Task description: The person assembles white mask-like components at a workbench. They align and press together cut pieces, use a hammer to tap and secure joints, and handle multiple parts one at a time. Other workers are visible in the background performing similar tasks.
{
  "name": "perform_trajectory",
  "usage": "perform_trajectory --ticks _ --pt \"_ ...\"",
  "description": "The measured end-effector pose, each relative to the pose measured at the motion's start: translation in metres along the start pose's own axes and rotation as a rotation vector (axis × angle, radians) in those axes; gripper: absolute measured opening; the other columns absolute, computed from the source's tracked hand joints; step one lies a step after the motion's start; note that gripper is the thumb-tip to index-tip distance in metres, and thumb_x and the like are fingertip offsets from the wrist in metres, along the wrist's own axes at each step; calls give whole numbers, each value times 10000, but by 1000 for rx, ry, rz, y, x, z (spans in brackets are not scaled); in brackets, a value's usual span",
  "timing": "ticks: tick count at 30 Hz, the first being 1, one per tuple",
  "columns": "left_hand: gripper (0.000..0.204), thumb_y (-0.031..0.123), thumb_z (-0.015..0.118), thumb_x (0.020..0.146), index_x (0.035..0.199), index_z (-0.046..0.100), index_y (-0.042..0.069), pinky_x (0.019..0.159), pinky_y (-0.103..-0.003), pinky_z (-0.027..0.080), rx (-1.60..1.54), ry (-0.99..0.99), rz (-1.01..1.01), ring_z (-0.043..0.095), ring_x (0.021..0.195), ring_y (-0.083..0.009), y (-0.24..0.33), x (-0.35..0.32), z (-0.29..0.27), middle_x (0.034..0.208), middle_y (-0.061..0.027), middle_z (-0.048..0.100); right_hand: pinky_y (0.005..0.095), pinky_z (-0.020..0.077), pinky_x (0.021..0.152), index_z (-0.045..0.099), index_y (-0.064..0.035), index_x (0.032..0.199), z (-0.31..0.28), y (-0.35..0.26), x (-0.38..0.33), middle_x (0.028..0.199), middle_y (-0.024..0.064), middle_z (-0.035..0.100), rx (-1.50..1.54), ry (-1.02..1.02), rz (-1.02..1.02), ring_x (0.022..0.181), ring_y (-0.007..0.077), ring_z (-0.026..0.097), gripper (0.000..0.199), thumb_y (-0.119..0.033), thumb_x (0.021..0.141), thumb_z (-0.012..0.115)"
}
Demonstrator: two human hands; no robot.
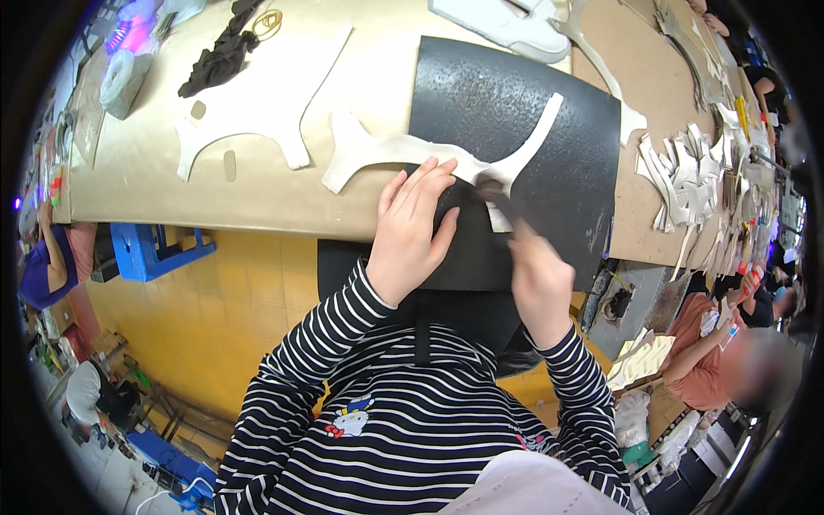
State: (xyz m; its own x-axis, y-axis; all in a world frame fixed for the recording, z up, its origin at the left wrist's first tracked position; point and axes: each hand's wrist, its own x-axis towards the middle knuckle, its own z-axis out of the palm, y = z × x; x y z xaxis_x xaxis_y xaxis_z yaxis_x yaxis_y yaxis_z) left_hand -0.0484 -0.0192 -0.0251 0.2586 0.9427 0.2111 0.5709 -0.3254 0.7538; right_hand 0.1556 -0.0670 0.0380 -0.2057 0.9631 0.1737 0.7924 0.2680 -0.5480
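A white forked piece [390,149], like a cut shoe upper part, lies partly on a black mat [575,137] and partly on the pale tabletop. My left hand [410,230] rests on its lower middle edge, fingers stretched out and nearly flat. Closed around a handle, my right hand [542,279] is smeared by motion just to the right. It grips what looks like a small hammer [505,204], whose dark, blurred head is over the white piece near its right fork. Whether the head touches the piece, I cannot tell.
Another white cut piece [245,107] lies at the left, near black cloth [225,53]. More white parts [506,21] are at the back. Several white strips [687,172] are heaped on brown board [631,232] at right. A person [699,343] sits at the far right.
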Motion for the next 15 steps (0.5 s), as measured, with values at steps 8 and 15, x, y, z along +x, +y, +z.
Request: perform_trajectory --ticks 8,15 --pt "418 47 666 910 1304 531 78 1180 -490 293 -1 -4 -3 474 1437 -276 0 -2 -1 1470 -65 580 348 492 583 552 13 1417 0 7 9 759 155 628 111 300 -107 622 219 612 396 -5 1021 543" --pt "429 41 657 913 1320 526 70 1176 -485 303 37 -1 32 468 1440 -283 0 -1 -1 1466 -72 575 407 548 653 565 -85 1454 -3 5 29 899 245 695 195 175 261 753 407 699 466 -43 992 612"
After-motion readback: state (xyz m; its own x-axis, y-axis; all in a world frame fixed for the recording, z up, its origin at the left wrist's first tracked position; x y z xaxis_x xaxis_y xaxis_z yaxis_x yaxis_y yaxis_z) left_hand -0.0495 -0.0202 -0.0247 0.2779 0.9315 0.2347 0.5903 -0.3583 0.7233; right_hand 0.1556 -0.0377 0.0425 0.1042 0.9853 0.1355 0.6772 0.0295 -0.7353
